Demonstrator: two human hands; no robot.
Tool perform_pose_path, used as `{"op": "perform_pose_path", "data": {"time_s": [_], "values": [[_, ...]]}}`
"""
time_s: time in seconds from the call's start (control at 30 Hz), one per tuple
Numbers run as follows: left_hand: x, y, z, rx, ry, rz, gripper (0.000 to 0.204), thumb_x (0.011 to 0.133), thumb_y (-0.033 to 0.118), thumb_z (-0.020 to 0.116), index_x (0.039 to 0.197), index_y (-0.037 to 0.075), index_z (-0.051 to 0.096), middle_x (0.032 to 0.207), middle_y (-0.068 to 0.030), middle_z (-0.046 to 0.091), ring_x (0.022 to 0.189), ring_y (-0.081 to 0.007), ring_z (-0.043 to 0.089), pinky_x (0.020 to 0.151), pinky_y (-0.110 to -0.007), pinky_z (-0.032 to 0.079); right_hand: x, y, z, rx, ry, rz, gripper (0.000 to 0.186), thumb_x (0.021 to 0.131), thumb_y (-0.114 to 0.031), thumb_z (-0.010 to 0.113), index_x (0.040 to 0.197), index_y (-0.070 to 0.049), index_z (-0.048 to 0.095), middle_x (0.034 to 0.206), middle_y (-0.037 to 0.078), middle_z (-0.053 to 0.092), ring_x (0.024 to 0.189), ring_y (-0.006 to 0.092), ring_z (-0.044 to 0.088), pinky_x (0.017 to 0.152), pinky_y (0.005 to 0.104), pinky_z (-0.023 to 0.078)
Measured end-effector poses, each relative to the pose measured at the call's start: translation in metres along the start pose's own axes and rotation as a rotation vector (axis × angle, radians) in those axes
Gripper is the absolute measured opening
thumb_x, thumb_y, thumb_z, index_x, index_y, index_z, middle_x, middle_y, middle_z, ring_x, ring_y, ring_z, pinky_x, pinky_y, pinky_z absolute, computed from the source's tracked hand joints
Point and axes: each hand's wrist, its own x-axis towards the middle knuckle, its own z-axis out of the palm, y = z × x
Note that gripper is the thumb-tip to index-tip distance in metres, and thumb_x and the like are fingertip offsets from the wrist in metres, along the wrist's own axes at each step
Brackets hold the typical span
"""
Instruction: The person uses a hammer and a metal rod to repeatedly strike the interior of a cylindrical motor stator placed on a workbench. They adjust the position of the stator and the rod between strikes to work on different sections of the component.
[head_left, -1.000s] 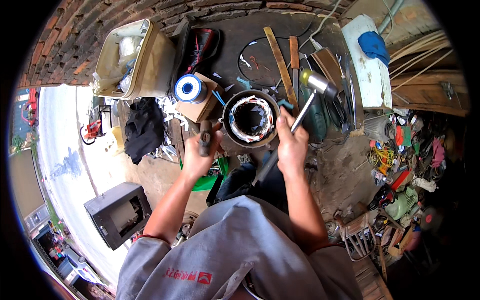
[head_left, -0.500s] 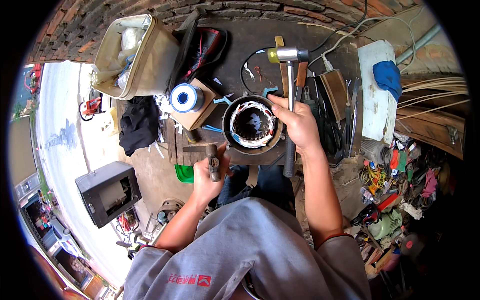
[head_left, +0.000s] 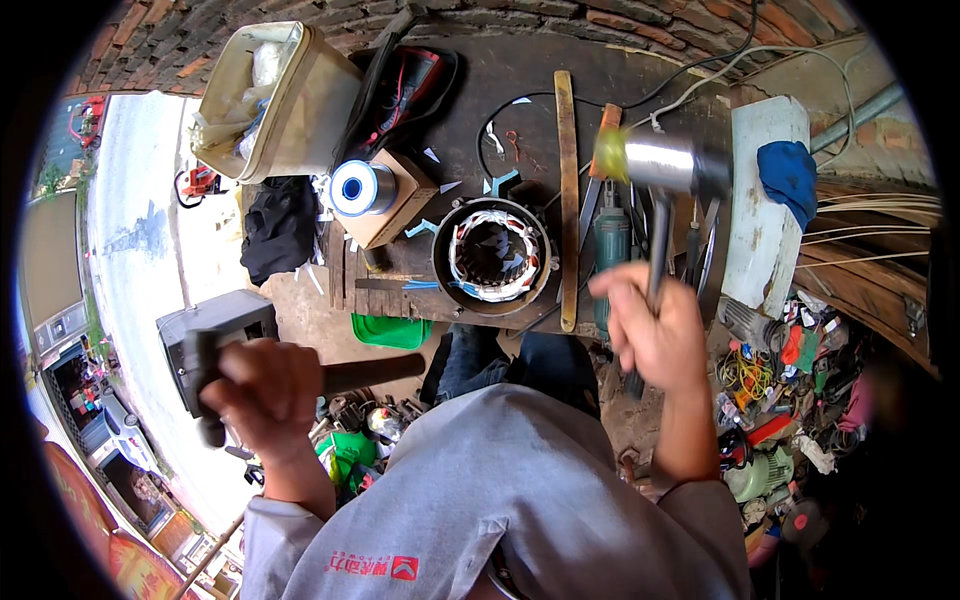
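Holding hammer (head_left: 370,373) in left hand (head_left: 268,387), yellow-tipped mallet (head_left: 665,163) in right hand (head_left: 655,325), both apart from round metal shell (head_left: 441,262). Shell sat on surface (head_left: 500,75), near front edge. Wire ring (head_left: 495,294) was already inside; pale bits (head_left: 513,262) lay in middle, not taken out yet.
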Motion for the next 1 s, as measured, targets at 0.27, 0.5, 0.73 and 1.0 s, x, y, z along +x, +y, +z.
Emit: {"op": "perform_pose_path", "data": {"time_s": [0.27,0.5,0.73,1.0], "values": [[0.061,-0.060,0.039,0.124,-0.245,0.010,0.034,0.099,0.029,0.040,0.068,0.013,0.036,0.056,0.0004,0.033,0.046,-0.0121,0.029,0.049,-0.029,0.026,-0.055,0.080,0.067,0.470,0.183,-0.181,0.033,0.102,-0.028,0.041,0.090,0.001,0.050,0.054,0.002,0.044,0.037,0.0070,0.040,0.034,0.0203,0.033],[0.065,-0.088,0.041,0.528,-0.040,-0.041,0.051,0.097,0.032,0.043,0.052,0.012,0.032,0.045,-0.0010,0.031,0.040,-0.0107,0.027,0.042,-0.028,0.020,-0.065,0.066,0.048,0.756,0.602,-0.351,0.048,0.103,-0.040,0.026,0.078,-0.005,0.047,0.051,0.003,0.041,0.031,0.0123,0.038,0.028,0.0225,0.031],[0.074,-0.083,0.044,0.464,-0.077,-0.078,0.049,0.096,0.030,0.045,0.052,0.013,0.031,0.044,0.0014,0.024,0.038,-0.0103,0.024,0.041,-0.028,0.019,-0.044,0.069,0.162,0.689,0.001,0.007,0.040,0.103,-0.030,0.028,0.077,-0.006,0.044,0.048,0.006,0.042,0.030,0.0140,0.038,0.030,0.0252,0.032],[0.092,-0.093,0.044,0.293,-0.211,-0.083,0.041,0.092,0.023,0.057,0.056,0.009,0.043,0.045,-0.0009,0.042,0.039,-0.0097,0.039,0.040,-0.026,0.029,-0.078,0.069,0.064,0.862,0.619,-0.454,0.041,0.103,-0.040,0.030,0.077,-0.010,0.039,0.050,0.002,0.036,0.030,0.0108,0.032,0.028,0.0228,0.028]]}}
